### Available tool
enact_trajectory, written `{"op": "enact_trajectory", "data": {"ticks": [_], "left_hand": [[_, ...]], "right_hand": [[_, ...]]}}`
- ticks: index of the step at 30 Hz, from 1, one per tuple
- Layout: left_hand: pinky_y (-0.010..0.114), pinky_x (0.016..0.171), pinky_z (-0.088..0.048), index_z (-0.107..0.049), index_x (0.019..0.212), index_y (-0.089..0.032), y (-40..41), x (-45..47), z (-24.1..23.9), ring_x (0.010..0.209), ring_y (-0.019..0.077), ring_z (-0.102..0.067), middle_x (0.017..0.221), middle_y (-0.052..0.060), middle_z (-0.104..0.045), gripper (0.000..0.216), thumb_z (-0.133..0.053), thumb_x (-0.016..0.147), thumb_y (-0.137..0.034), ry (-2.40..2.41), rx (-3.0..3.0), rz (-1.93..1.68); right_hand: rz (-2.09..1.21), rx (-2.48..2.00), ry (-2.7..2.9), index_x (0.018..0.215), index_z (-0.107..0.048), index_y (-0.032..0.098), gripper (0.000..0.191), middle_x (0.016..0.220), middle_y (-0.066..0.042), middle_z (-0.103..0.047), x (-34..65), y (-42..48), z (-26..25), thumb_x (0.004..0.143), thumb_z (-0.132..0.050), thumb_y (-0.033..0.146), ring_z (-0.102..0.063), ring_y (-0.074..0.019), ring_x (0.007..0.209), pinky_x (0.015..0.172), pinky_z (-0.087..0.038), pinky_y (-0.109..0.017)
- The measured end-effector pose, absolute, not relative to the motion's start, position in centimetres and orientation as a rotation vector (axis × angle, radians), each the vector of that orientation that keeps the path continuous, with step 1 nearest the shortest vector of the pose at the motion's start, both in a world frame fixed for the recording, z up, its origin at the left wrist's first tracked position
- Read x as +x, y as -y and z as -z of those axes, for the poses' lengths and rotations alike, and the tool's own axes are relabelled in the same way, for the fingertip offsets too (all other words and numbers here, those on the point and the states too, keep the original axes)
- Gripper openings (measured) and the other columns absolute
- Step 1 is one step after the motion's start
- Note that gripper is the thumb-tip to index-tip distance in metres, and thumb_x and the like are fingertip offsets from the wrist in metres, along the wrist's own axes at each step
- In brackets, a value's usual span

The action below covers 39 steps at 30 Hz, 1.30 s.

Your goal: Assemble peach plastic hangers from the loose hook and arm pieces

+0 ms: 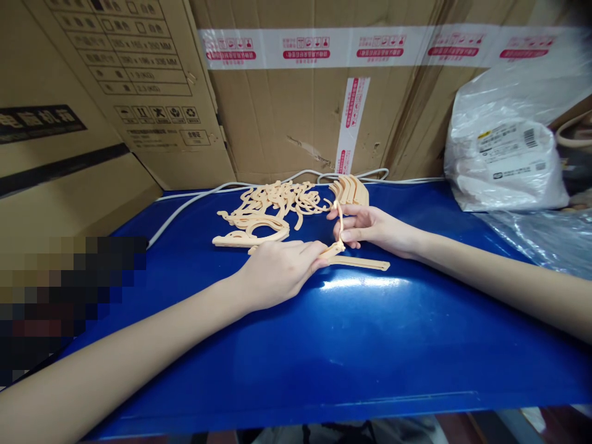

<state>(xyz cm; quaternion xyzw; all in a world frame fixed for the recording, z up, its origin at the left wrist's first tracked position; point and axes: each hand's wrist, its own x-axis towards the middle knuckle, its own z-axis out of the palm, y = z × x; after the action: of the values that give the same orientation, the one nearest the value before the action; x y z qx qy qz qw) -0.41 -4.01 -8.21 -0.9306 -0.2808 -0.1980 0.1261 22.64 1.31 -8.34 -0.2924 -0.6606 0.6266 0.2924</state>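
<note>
My left hand (282, 271) is closed on a beige plastic hanger arm (332, 251), its fingers mostly hidden behind the back of the hand. Thumb and fingers of my right hand (363, 227) pinch a thin curved hanger hook (341, 225), which stands upright and meets the end of the arm. Just below them a long slotted hanger arm (363, 263) lies flat on the blue table. Several beige folding hangers (235, 239) lie to the left of my left hand. Behind the hands is a loose heap of hanger hooks (282, 198).
Nested curved hanger arms (354, 190) stand beyond my right hand. A white cable (194, 195) runs along the back of the blue table (324, 357). Cardboard boxes (277, 117) wall the back and left. At right sits a white plastic package (509, 160).
</note>
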Motion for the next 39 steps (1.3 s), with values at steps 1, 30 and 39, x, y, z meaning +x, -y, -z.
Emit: {"op": "enact_trajectory", "data": {"ticks": [1,30,39], "left_hand": [[0.025,0.056,-0.038,-0.058,0.094,-0.017,4.0,-0.4,8.2,0.063,0.0141,-0.062,0.074,0.001,-0.067,0.037,-0.025,0.101,-0.031,0.823,-2.704,0.572],[0.025,0.054,-0.039,-0.058,0.084,-0.017,4.0,-0.3,8.4,0.061,0.0169,-0.064,0.070,0.002,-0.069,0.031,-0.032,0.099,-0.028,0.938,-2.577,0.438],[0.026,0.052,-0.037,-0.055,0.081,-0.017,4.0,-0.3,8.4,0.059,0.0175,-0.064,0.067,0.001,-0.068,0.030,-0.033,0.099,-0.029,0.944,-2.539,0.402]], "right_hand": [[-1.657,-0.789,1.755,0.111,-0.050,0.017,0.039,0.076,0.002,-0.062,22.6,-1.2,8.3,0.078,-0.070,0.023,-0.051,-0.0061,0.060,0.055,-0.039,-0.020],[-1.432,-0.808,1.795,0.104,-0.045,0.019,0.038,0.072,0.005,-0.058,21.6,-0.4,8.5,0.077,-0.070,0.027,-0.051,-0.0066,0.054,0.049,-0.041,-0.021],[-1.421,-0.829,1.807,0.104,-0.044,0.019,0.037,0.078,0.003,-0.059,21.5,-0.5,8.4,0.078,-0.069,0.027,-0.055,-0.0075,0.056,0.049,-0.042,-0.021]]}}
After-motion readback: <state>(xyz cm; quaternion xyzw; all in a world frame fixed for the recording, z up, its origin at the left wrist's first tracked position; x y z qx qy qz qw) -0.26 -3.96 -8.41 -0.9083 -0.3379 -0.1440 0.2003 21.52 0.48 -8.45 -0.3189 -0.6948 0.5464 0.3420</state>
